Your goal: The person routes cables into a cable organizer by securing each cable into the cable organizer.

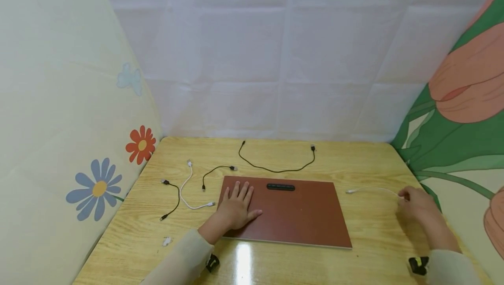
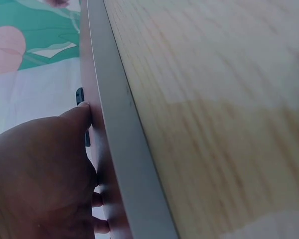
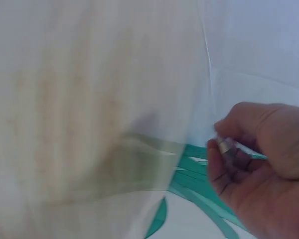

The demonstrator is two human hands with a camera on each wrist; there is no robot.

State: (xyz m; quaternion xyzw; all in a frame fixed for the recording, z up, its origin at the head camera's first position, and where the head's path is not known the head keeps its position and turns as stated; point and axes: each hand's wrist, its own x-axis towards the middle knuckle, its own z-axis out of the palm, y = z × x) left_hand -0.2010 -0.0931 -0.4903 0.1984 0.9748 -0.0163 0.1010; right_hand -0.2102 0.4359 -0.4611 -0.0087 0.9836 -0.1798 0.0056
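My left hand [image 1: 235, 210] lies flat on the left part of a reddish-brown board [image 1: 299, 217], fingers spread. Seen from the left wrist, its thumb and fingers press on the face of the board, whose pale edge [image 2: 120, 134] stands beside the wood. At the far right of the table, my right hand [image 1: 419, 205] pinches one end of a white USB cable [image 1: 372, 189]. That end's metal plug [image 3: 225, 146] shows between thumb and fingers in the right wrist view. The cable's other end points left, near the board. A black bar [image 1: 280, 187] sits along the board's upper edge.
Behind the board a long black cable [image 1: 275, 171] curves across the wooden table [image 1: 346, 154]. To its left lie a short black cable [image 1: 215, 169], a white cable [image 1: 182, 191] and another black cable [image 1: 177, 199]. A small white piece [image 1: 167, 241] lies at front left.
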